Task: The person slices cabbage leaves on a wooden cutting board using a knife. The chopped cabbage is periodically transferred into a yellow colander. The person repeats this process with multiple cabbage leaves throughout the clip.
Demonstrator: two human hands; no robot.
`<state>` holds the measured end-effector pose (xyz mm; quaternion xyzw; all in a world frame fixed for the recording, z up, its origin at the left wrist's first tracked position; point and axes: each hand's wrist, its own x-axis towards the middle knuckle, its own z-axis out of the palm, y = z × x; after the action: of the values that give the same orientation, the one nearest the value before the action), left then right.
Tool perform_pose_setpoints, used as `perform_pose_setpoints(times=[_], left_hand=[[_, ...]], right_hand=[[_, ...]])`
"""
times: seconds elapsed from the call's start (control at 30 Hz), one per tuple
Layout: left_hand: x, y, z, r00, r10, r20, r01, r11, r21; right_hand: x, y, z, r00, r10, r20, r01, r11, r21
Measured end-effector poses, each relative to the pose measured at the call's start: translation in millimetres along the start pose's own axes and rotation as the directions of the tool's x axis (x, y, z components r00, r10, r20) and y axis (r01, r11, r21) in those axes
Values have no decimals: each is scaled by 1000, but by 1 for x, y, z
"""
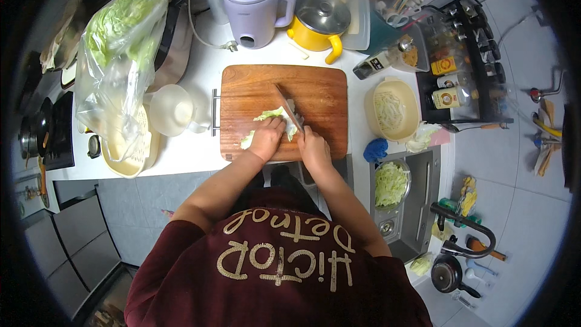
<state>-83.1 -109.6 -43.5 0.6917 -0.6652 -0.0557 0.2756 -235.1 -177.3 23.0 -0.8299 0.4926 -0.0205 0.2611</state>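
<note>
A wooden cutting board (254,81) lies on the white counter before me. My right hand (314,147) is closed around the handle of a kitchen knife (288,106), whose blade points away and to the left across the board. With bent fingers, my left hand (268,138) presses down on pale green cabbage leaves (271,113), close to the left of the blade. Pieces of cut cabbage (292,134) lie around the blade. How much leaf is under my left palm is hidden.
Shredded cabbage (391,184) fills a bowl in the sink (420,190) at right. A cream basin (370,113) stands beside the board. Behind it are a yellow pot (313,38) and a lilac kettle (249,9). Bagged cabbage (122,22) and a clear jug (168,109) are at left.
</note>
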Motion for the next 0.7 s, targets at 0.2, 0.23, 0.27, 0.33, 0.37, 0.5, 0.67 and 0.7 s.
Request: perform_pose_setpoints(times=[0.2, 0.23, 0.27, 0.33, 0.37, 0.5, 0.67, 0.7], left_hand=[[1, 6, -7, 995, -61, 77, 65, 996, -54], [0, 5, -6, 996, -58, 73, 62, 996, -56], [-1, 4, -6, 996, -55, 69, 59, 997, -57], [-1, 5, -6, 998, -47, 48, 50, 996, -76], [-1, 6, -6, 999, -44, 31, 46, 995, -91], [0, 7, -7, 999, -20, -24, 18, 994, -111], [-3, 1, -6, 997, -60, 49, 66, 991, -119], [-3, 1, -6, 996, -63, 65, 71, 990, -121]], right_hand=[[-11, -11, -3, 997, 21, 76, -19, 999, -30], [-9, -11, -2, 994, 40, 102, -35, 998, -48], [-7, -12, 0, 990, 60, 128, -51, 996, -67], [-1, -16, 2, 982, 95, 161, -83, 993, -80], [1, -16, 2, 978, 112, 177, -98, 991, -86], [5, -9, 8, 996, 71, 59, -72, 997, 15], [-5, 8, 14, 999, -25, -46, 27, 998, 61], [-9, 6, 12, 999, -33, -37, 35, 997, 69]])
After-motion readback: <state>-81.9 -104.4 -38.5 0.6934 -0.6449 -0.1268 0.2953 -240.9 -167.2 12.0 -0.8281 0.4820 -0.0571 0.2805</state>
